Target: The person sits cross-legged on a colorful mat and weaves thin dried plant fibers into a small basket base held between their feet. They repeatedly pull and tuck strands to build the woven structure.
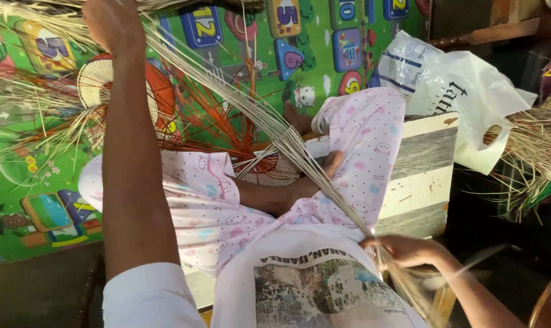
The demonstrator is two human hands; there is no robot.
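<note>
Left hand (112, 24) and right hand (403, 250) both clamp pale straw strands (275, 130) stretched taut between them.

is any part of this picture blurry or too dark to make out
Head view: the left hand and right hand are soft with motion blur; the straw strands between them stay fairly crisp; the floor at bottom left is in deep shadow; the play mat is evenly lit.

- We see a white plastic bag (470, 97) at the right.
- We see a green play mat (20, 182) on the floor.
- We see a round woven piece (99, 82).
</note>
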